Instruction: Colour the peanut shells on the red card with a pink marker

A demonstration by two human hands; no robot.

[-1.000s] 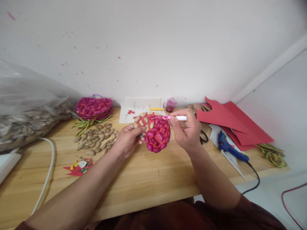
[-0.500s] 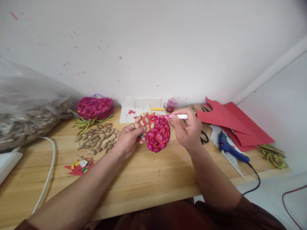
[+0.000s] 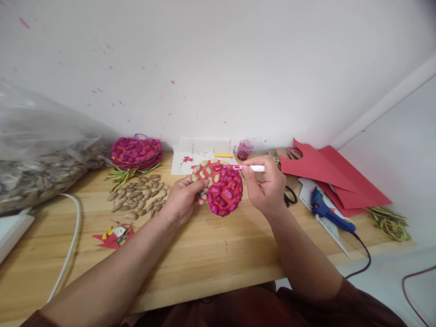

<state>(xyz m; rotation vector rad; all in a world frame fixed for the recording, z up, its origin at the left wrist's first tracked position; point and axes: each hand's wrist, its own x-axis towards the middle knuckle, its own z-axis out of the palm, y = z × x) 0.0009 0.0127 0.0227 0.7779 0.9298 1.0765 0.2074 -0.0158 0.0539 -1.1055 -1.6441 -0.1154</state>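
Note:
My left hand (image 3: 185, 195) grips the left edge of a red disc covered with peanuts (image 3: 225, 193), thumb on its face. Most of the peanuts on its right and lower part are painted magenta; those at the upper left are still bare tan. Pinched in my right hand (image 3: 267, 184) is a slim white-handled paintbrush (image 3: 256, 168), its pink-stained end pointing left. That end meets the upper part of the disc, among the peanuts there. The fingers behind the disc are mostly hidden.
Loose peanuts (image 3: 139, 197) lie left, before a stack of magenta peanut discs (image 3: 136, 152). A plastic bag of peanuts (image 3: 41, 175) stands far left. Behind is a cup of magenta paint (image 3: 244, 150). At right lie a blue glue gun (image 3: 329, 213), red paper (image 3: 334, 172) and black-handled scissors (image 3: 291, 195).
The brush and my right hand have shifted very slightly at the disc's upper edge. The whole view has moved a little; both holds are the same.

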